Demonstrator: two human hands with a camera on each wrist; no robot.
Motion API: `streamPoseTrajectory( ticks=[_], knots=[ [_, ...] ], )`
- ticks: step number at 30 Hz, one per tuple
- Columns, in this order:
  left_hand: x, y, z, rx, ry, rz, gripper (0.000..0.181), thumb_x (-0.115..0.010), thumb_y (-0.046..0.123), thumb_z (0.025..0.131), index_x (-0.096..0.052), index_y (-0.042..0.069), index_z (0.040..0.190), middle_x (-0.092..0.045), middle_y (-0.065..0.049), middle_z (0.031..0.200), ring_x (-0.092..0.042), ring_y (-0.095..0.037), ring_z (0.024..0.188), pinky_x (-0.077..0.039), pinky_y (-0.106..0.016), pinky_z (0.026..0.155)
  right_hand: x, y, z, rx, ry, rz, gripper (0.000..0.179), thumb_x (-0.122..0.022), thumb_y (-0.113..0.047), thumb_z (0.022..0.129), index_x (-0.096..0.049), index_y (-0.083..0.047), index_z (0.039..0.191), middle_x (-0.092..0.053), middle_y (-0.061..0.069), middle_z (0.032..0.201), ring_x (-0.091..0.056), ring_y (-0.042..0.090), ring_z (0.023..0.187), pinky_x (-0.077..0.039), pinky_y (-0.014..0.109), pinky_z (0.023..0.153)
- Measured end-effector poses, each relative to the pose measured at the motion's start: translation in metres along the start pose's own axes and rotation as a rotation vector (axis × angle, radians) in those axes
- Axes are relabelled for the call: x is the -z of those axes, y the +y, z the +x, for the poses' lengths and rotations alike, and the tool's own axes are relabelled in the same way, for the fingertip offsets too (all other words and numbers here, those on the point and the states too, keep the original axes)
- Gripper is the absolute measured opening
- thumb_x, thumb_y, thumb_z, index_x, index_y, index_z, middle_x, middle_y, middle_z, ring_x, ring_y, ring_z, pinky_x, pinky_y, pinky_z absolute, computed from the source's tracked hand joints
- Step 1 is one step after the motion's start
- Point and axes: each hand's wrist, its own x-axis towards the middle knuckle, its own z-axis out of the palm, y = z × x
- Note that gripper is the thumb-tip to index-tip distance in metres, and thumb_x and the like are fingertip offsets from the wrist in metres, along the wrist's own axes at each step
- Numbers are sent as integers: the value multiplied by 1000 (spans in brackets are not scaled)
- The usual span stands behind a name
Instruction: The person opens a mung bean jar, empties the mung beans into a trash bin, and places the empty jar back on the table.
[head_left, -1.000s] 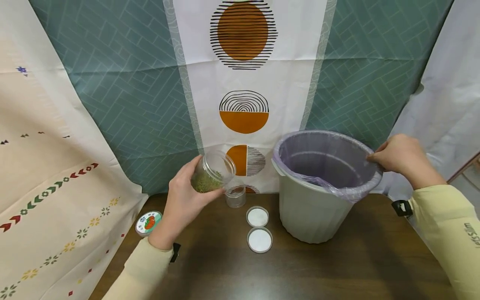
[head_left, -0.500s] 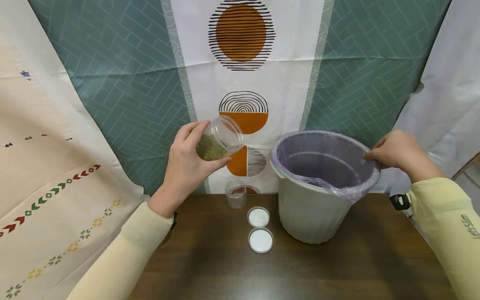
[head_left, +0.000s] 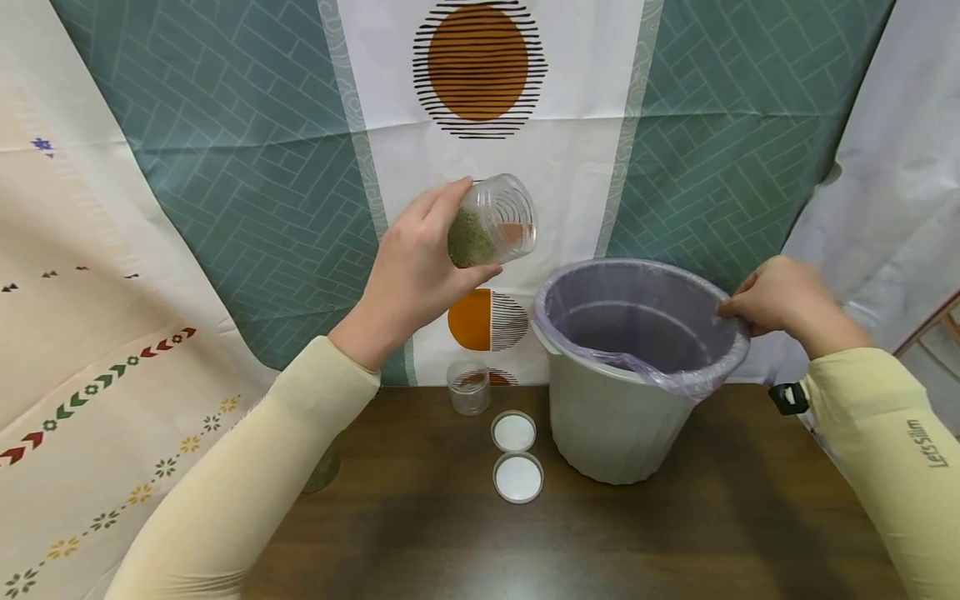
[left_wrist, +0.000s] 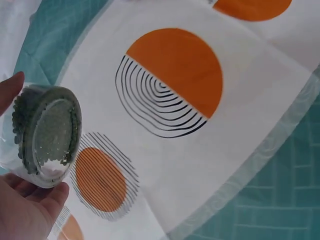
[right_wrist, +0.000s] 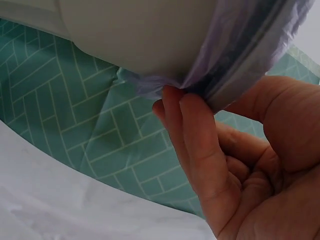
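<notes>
My left hand (head_left: pixel 412 267) grips a clear jar (head_left: pixel 517 218) partly filled with small green grains, raised in front of the hanging cloth. The jar lies tilted on its side, its open mouth toward the right, up and to the left of the trash can (head_left: pixel 618 417). In the left wrist view the jar's base (left_wrist: pixel 55 132) shows, with round grains behind it. My right hand (head_left: pixel 791 300) pinches the can's right rim, over its purple bag (head_left: pixel 637 287). In the right wrist view, fingers (right_wrist: pixel 200 130) and thumb close round the bag-covered rim.
Two round white-lined lids (head_left: pixel 517 477) lie on the brown table (head_left: pixel 420 517), left of the can. Behind them stands another clear jar (head_left: pixel 468 392), near the cloth backdrop (head_left: pixel 285 183). A round dark thing (head_left: pixel 324 471) is partly hidden behind my left sleeve.
My left hand has lifted the jar up and to the right and tipped it further onto its side. The right hand stays on the can's rim.
</notes>
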Motion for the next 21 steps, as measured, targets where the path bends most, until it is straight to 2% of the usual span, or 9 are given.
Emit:
streamPoseTrajectory(
  ticks=[5, 9, 14, 21],
  knots=[
    [-5, 9, 25, -62, -5, 34, 84, -81, 36, 67, -45, 7, 136, -53, -7, 133, -48, -19, 125, -40, -29, 107, -1, -4, -1, -7, 24, -16, 31, -72, -39, 75, -75, -9, 69, -64, 1, 52, -60, 16, 56, -43, 30, 52],
    [-12, 13, 39, -93, -9, 66, 80, -80, 32, 67, -46, 7, 136, -54, -7, 131, -48, -20, 124, -38, -28, 107, -4, -7, 0, -17, 22, -8, 31, -72, -39, 75, -76, -8, 71, -65, 1, 53, -61, 16, 57, -44, 30, 53],
    [-24, 16, 47, -136, -42, 116, 80, -80, 29, 68, -45, 8, 137, -54, -6, 133, -48, -20, 124, -38, -29, 108, -4, -9, 0, -34, 22, 17, 31, -72, -36, 75, -76, -6, 72, -66, 3, 54, -61, 16, 55, -44, 30, 52],
    [-41, 21, 50, -224, -61, 179, 76, -77, 24, 72, -44, 6, 138, -52, -8, 136, -46, -23, 128, -31, -29, 113, -4, -9, -2, -46, 28, 34, 30, -73, -36, 74, -76, -6, 73, -66, 3, 55, -62, 16, 55, -45, 30, 51]
  ],
)
